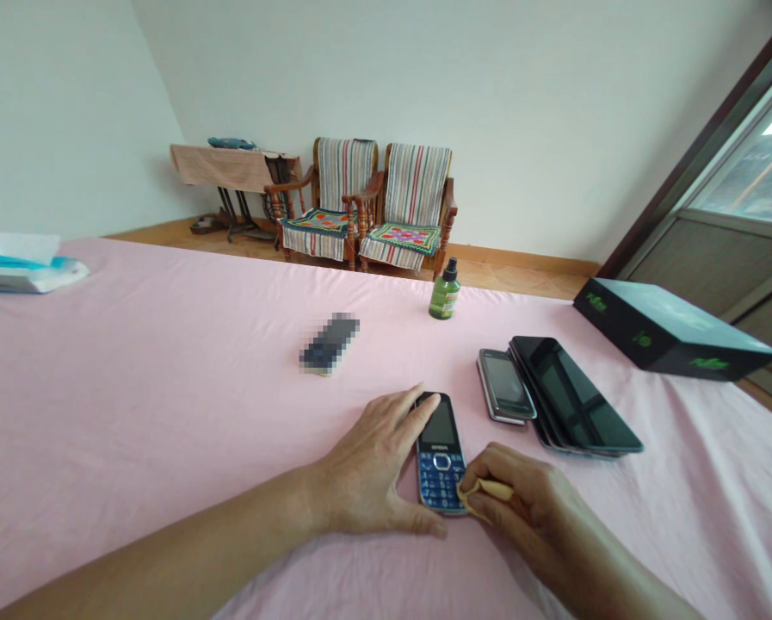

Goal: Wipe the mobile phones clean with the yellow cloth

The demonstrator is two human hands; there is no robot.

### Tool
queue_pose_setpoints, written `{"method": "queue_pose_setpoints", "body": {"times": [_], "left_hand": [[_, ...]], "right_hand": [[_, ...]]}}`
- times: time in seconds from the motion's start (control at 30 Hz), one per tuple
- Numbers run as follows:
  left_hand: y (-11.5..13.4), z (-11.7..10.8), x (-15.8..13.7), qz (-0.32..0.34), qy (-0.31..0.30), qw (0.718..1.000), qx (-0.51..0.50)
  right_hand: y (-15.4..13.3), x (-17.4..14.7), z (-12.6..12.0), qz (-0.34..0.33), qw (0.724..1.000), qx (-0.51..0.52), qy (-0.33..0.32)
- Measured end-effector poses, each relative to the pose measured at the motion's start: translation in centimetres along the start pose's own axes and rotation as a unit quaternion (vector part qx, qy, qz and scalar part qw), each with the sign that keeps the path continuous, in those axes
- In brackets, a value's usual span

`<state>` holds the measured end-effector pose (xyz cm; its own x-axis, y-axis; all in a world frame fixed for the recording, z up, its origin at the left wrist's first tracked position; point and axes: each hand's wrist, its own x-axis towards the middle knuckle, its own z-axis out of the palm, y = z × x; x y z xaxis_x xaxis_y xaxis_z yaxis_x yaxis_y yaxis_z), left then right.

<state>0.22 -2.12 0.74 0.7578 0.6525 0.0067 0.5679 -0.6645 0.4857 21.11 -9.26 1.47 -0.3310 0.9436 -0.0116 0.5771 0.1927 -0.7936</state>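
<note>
Head view. Keypad phone (441, 452) lay face up on the pink cover (166, 370), between the two hands. Left hand (376, 465): fingers spread, index tip on the phone's upper end, thumb just beside its lower end. Right hand (531, 491): thumb and fingers pinched a yellow cloth (494, 489), which met the phone's lower right edge.

Progress (judged): wiping appeared under way at that edge; completion could not be told. The silver phone (507, 385) and dark stacked devices (572, 396) lay beyond the right fingers, untouched; whether they were done or waiting was unclear.

Orientation: long axis ran away from the person, upper end slightly leftward; screen end by the left fingertips, keypad end nearer the left thumb.
</note>
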Motion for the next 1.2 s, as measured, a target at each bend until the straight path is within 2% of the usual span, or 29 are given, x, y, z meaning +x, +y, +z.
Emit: {"method": "queue_pose_setpoints", "body": {"times": [0.3, 0.47, 0.57, 0.87, 1.2], "left_hand": [[-0.2, 0.3, -0.1, 0.007, 0.015, 1.000, -0.008], [-0.3, 0.3, -0.1, 0.012, 0.009, 1.000, 0.002], [-0.3, 0.3, -0.1, 0.008, 0.002, 1.000, 0.007], [-0.2, 0.3, -0.1, 0.006, 0.010, 1.000, 0.005], [-0.1, 0.2, -0.1, 0.007, 0.012, 1.000, 0.007]], "right_hand": [[0.2, -0.6, -0.2, 0.008, 0.999, -0.034, -0.023], [0.3, -0.3, 0.0, -0.061, 0.997, 0.012, 0.034], [0.5, -0.1, 0.5, -0.091, 0.995, -0.008, 0.029], [-0.2, -0.7, -0.5, -0.076, 0.995, -0.037, -0.043], [-0.1, -0.7, 0.4, -0.088, 0.995, -0.035, -0.021]]}}
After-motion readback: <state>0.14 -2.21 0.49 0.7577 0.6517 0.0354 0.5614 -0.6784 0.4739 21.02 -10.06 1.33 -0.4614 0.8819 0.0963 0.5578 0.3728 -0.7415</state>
